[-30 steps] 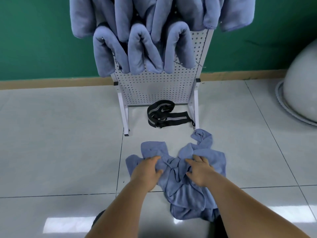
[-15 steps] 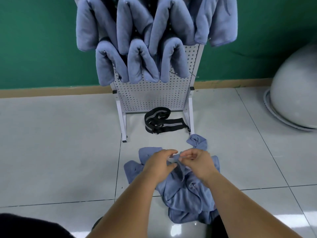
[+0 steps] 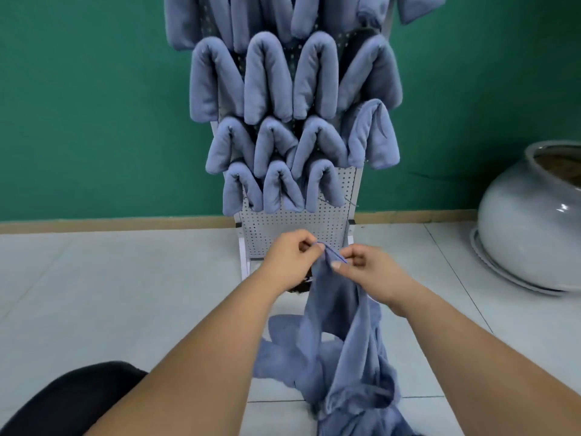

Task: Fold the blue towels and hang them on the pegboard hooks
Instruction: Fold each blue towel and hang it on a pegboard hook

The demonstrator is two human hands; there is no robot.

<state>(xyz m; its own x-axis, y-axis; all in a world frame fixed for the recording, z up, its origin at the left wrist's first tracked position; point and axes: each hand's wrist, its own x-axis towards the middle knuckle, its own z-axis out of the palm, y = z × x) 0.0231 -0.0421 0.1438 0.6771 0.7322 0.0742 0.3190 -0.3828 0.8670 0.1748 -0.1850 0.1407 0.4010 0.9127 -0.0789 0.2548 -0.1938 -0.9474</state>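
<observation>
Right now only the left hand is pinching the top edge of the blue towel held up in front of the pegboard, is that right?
Not quite. The head view shows both hands on it: the left hand and the right hand each pinch the top edge of the blue towel, held up in front of the pegboard.

Bare pegboard (image 3: 301, 226) beneath lowest hung towels (image 3: 273, 191)

Topmost towels (image 3: 188, 20) beyond upper edge
</observation>
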